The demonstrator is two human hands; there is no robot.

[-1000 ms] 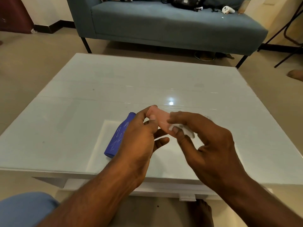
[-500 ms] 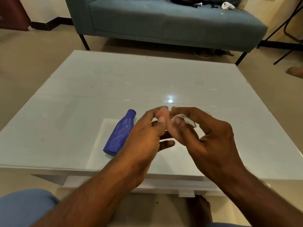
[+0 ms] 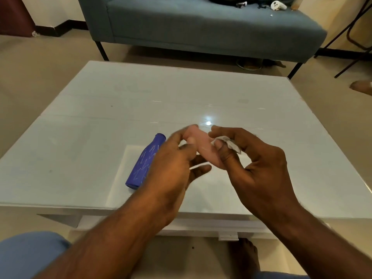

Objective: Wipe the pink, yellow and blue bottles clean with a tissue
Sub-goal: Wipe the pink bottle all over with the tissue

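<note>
Hands (image 3: 211,164) blurred, apparently around half-hidden pink bottle (image 3: 201,146) and tissue (image 3: 229,143).

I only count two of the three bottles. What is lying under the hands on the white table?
Only bare white glass table top shows beneath the left hand and right hand. The hands cover part of it, so a bottle there cannot be ruled out.
</note>
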